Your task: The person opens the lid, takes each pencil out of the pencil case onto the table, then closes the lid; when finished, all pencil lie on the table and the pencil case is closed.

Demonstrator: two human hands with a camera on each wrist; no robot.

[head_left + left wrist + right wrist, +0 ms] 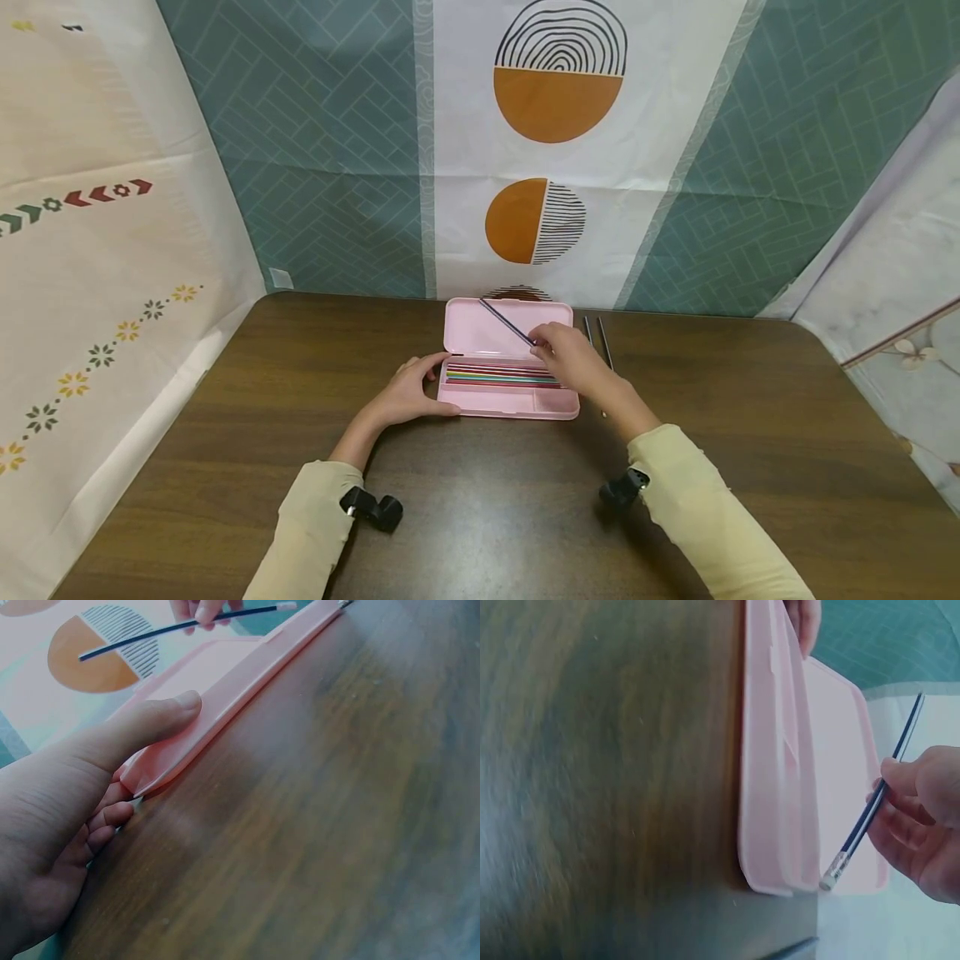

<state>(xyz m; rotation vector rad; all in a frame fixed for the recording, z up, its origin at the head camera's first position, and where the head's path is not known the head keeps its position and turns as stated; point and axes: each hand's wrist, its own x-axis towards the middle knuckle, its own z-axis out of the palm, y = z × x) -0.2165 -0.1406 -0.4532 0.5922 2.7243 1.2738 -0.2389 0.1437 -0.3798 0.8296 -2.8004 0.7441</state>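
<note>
A pink pencil case [487, 403] lies on the table with its lid [463, 327] tipped back. Several coloured pencils [498, 376] lie side by side in its rear compartment. My left hand [408, 395] grips the left end of the case, thumb at the front edge and fingers round the far side. Above the case, my right hand [572, 357] pinches a dark pencil [864, 821] between thumb and fingers. That pencil slants, and its eraser end [834, 871] shows in the right wrist view.
Just right of the case lie two more dark pencils [603, 335], partly hidden by the right forearm. A brown wooden table [480, 500] spreads beneath everything. Patterned cloth [337, 167] hangs behind the table's far edge and at both sides.
</note>
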